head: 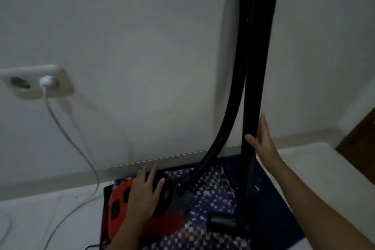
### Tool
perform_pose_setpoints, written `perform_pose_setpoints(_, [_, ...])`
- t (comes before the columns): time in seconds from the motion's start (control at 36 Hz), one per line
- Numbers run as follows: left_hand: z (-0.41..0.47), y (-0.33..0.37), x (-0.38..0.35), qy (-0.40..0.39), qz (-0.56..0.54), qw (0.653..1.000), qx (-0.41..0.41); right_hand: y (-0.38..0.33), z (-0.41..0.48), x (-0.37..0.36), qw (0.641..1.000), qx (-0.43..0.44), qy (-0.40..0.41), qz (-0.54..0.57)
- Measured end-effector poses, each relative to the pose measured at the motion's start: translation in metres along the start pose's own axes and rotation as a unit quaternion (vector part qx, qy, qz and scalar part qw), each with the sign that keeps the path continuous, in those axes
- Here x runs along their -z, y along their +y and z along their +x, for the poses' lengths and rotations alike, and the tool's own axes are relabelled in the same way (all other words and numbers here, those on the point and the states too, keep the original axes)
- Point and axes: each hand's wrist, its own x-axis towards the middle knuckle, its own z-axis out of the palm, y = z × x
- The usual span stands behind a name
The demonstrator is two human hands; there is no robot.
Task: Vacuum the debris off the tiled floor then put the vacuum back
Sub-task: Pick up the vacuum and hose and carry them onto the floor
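Against the far wall (142,47) the tube (253,87) could topple — right hand (263,144) only props it flat, left hand (144,195) flat on vacuum (174,221).

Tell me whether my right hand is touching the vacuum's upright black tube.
Touching. The head view shows the right hand flat against the upright black tube, thumb on its front, straight fingers along its right edge, with no gap.

One vacuum (259,47), one mat (272,195), one socket (36,87), two hands (142,197) (264,144)
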Motion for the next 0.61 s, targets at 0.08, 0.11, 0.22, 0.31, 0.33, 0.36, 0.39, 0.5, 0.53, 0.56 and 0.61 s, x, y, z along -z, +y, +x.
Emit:
perform_pose_setpoints(0.08, [0.011,-0.011,-0.025,0.029,0.029,0.999,0.005,0.011,0.01,-0.012,0.999,0.033,0.007,0.025])
perform_pose_setpoints(0.11, [0.013,-0.012,-0.03,0.035,0.047,0.998,0.016,0.012,0.014,-0.016,0.999,0.041,-0.002,0.031])
perform_pose_setpoints(0.22, [0.015,-0.015,-0.049,0.064,0.095,0.993,0.037,0.019,0.021,-0.028,0.997,0.06,0.012,0.049])
perform_pose_setpoints(0.31, [0.021,-0.023,-0.058,0.087,0.12,0.989,0.029,0.025,0.03,-0.032,0.997,0.05,0.026,0.06])
perform_pose_setpoints(0.33, [0.02,-0.023,-0.059,0.086,0.127,0.988,0.028,0.026,0.032,-0.033,0.996,0.049,0.03,0.063])
perform_pose_setpoints(0.36, [0.021,-0.023,-0.059,0.086,0.136,0.987,0.026,0.026,0.034,-0.034,0.996,0.045,0.035,0.064])
perform_pose_setpoints(0.39, [0.02,-0.023,-0.06,0.09,0.145,0.985,0.027,0.027,0.035,-0.035,0.996,0.041,0.039,0.062])
perform_pose_setpoints(0.5, [0.017,-0.017,-0.056,0.113,0.175,0.978,0.013,0.023,0.039,-0.039,0.996,0.04,0.059,0.06])
perform_pose_setpoints(0.53, [0.016,-0.016,-0.056,0.124,0.179,0.976,0.008,0.024,0.04,-0.039,0.996,0.041,0.06,0.06])
perform_pose_setpoints(0.56, [0.015,-0.016,-0.056,0.131,0.181,0.975,0.004,0.024,0.041,-0.04,0.995,0.044,0.06,0.061])
perform_pose_setpoints(0.61, [0.015,-0.016,-0.056,0.135,0.18,0.974,0.001,0.025,0.044,-0.041,0.995,0.042,0.064,0.065])
